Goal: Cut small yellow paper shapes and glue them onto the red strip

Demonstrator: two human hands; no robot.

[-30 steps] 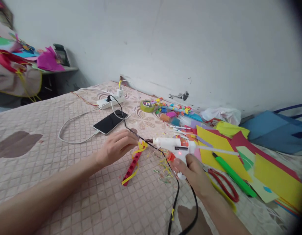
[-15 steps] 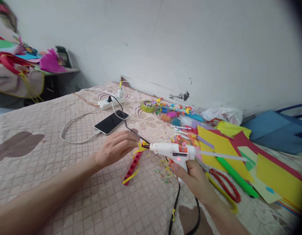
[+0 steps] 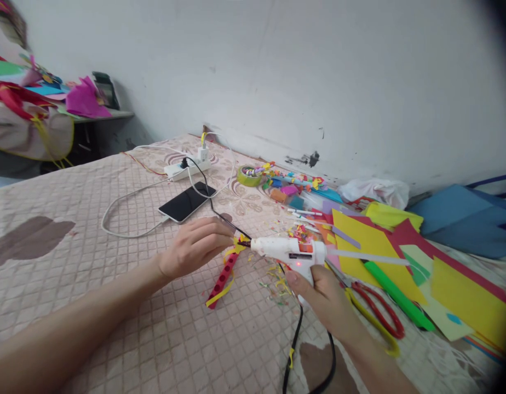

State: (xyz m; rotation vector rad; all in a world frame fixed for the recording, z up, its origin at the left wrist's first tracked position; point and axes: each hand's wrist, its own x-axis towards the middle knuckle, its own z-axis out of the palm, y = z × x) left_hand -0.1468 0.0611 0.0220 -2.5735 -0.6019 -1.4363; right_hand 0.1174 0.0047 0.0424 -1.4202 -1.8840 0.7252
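My right hand (image 3: 322, 293) is wrapped round the handle of a white hot glue gun (image 3: 281, 249), whose small red light glows. A clear glue stick (image 3: 368, 257) juts from its back end, and the nozzle points left. At the nozzle tip, my left hand (image 3: 199, 243) has its fingers bent together over the top of a red paper strip (image 3: 224, 279) with dark round dots. Yellow paper pieces (image 3: 220, 293) are attached along that strip. The fingertips of my left hand are partly hidden, and the nozzle appears to touch or nearly touch the yellow paper there.
Behind my left hand lie a phone (image 3: 187, 202) on a white cable and a power strip (image 3: 187, 169). To the right are scissors (image 3: 380, 312), a green marker-like stick (image 3: 396, 295), yellow paper sheets (image 3: 470, 295) and a tape roll (image 3: 248, 176). A black cord (image 3: 294, 345) loops below the gun.
Almost nothing differs. The glue gun and both hands stay in nearly the same place, with only a slight shift of the view.
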